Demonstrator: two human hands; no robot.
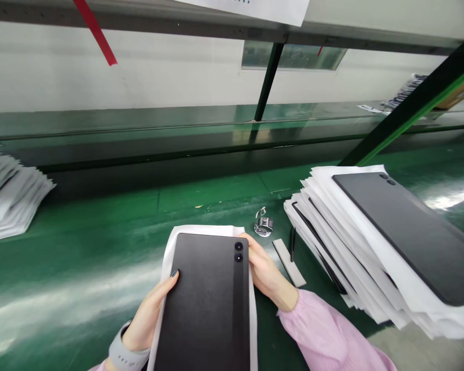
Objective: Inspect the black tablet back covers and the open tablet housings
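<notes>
Worktop (81, 247): what does it carry?

Green, glossy, streaked with light. Two fanned stacks of white sheets: a small stack (11, 196) at far left, a large stack (332, 242) at right. A second dark tablet (406, 232) lies on the large stack.

Why fanned?

Probably so that single sheets can be taken apart easily; judgement only. Dark edges show between the sheets of the large stack, so more tablets likely lie inside.

Item in hand?

A dark tablet (203, 304), back face up, its two camera lenses (238, 251) at the far right corner. It sits on a white sheet (201, 230) whose margin shows around it. Lifted or resting on the worktop: cannot tell.

Grip?

Both hands closed on the long edges, neither spread wide. The left hand (149, 314), with a grey watch band (126, 350), has its thumb on the back face, fingers hidden beneath. The right hand (268, 270), in a pink sleeve (325, 330), wraps the right edge. An edge grip leaves the back uncovered and appears to keep the tablet square on the sheet.

Smallest items?

Near the right hand: a small metal clamp (263, 225), a pale strip (288, 263), and a thin dark rod (293, 245). Purpose unclear.
</notes>
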